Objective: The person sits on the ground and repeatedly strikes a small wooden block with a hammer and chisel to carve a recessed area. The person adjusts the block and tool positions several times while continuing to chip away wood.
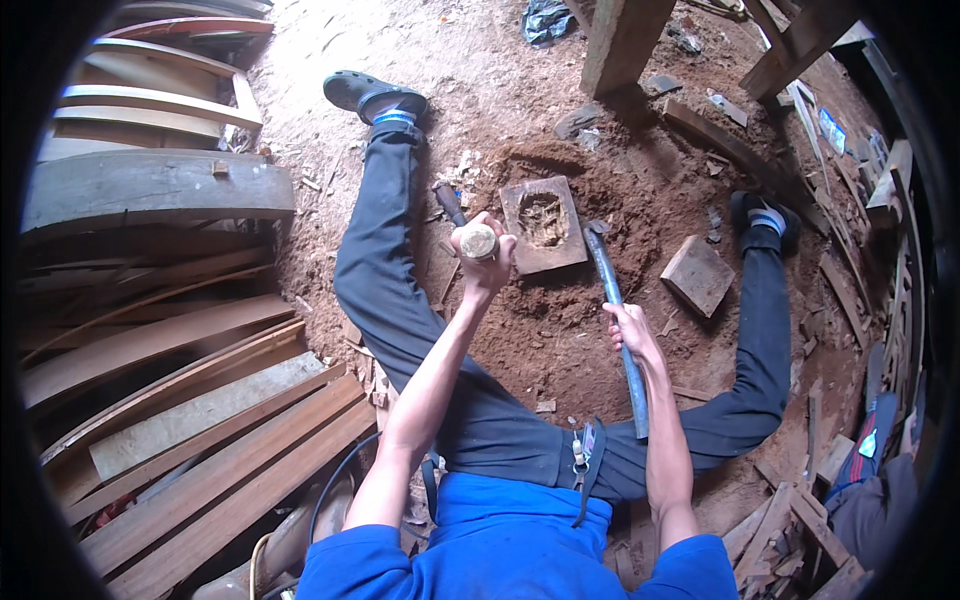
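Note:
My left hand (480,258) is closed round an upright chisel (478,241). Its pale, round handle end faces up, and the blade is hidden below the hand. Just beyond the fingers, a dark tool handle (449,203) points up and left. My right hand (630,332) grips a hammer (604,262) by its long blue handle, with the dark head beside the block's right edge. Between my legs lies a square wooden block (560,262), a rough round hollow cut into its middle. The left hand is by its lower left side.
Reddish sawdust and chips (550,340) cover the ground. Another wooden block (698,276) rests near my right shin. Stacked curved boards (160,190) and planks (230,480) fill the left side. A wooden post (625,50) stands ahead; scrap wood (800,530) is piled at right.

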A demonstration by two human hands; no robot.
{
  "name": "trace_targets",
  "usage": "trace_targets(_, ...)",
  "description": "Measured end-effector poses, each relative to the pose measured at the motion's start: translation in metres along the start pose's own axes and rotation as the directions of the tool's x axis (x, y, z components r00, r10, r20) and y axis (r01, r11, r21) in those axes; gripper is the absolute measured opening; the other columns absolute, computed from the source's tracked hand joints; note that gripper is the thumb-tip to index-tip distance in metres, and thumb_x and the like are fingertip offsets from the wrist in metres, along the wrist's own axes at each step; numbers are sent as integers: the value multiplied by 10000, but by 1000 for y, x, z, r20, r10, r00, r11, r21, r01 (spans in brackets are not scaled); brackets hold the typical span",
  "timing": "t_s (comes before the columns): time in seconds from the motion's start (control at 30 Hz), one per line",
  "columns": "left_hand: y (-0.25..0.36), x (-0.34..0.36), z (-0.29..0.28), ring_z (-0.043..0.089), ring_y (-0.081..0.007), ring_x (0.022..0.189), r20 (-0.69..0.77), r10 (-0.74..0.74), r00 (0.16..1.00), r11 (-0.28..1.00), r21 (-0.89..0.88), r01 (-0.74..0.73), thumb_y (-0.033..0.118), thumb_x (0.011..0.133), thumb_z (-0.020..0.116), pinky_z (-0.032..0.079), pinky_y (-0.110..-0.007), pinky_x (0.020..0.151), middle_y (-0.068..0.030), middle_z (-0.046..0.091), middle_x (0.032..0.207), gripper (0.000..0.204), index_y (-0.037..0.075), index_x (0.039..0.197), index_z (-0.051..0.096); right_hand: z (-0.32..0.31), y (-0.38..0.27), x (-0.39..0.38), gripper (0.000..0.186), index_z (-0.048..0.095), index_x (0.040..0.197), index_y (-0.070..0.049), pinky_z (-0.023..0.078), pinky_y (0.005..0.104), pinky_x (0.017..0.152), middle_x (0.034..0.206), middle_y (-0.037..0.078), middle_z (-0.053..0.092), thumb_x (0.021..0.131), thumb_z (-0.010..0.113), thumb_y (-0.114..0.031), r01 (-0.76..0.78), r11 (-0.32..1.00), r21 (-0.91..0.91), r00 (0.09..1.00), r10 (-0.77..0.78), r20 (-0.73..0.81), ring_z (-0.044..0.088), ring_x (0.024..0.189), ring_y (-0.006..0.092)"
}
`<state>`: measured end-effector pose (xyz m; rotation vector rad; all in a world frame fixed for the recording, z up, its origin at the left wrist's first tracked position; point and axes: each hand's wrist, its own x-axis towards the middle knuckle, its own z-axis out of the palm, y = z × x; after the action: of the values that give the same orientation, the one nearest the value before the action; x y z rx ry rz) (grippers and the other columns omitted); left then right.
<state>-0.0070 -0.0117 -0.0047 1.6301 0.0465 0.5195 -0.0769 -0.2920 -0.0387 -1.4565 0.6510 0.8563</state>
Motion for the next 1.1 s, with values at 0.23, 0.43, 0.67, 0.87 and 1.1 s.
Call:
trace_targets(0.23,5,-15,10,505,-84,530,-65,-139,988,980,-156,127,-32,775,570,405,-215,468,-22,506,641,126,33,735,470,-21,2,0,302,455,761,-126,314,183,350,555,-79,381,908,604,-344,-39,992,118,999,36,28,346,401,2)
trace_targets(0.43,43,-4,-15,405,-83,508,-56,-99,994,873,-484,60,-41,821,481,369,-233,472,-35,457,638,125,39,790,390,-19,9,-6,312,453,758,-120,317,183,358,550,-81,379,922,588,-349,-67,975,211,998,63,26,355,397,5)
trace_targets(0.67,46,7,28,390,-91,494,30,-58,998,834,-548,65,-52,810,489,359,-243,438,-19,420,597,148,47,767,387,-19,9,-9,311,464,746,-111,317,187,361,563,-68,406,893,622,-334,-26,974,224,999,16,45,370,409,5)
trace_targets(0.87,22,10,58,456,-72,508,41,-134,990,772,-622,130,-22,825,528,360,-213,440,-23,480,655,117,41,820,430,-21,13,-6,302,471,750,-120,320,185,367,563,-75,408,893,628,-334,-30,976,217,999,26,22,374,412,6)
trace_targets(1.1,19,9,67,460,-73,505,35,-140,990,800,-585,134,-30,831,515,372,-224,437,-14,461,645,119,43,835,420,-22,12,-5,292,467,750,-137,322,176,365,555,-86,405,905,620,-332,-51,969,241,998,43,37,370,407,-3)
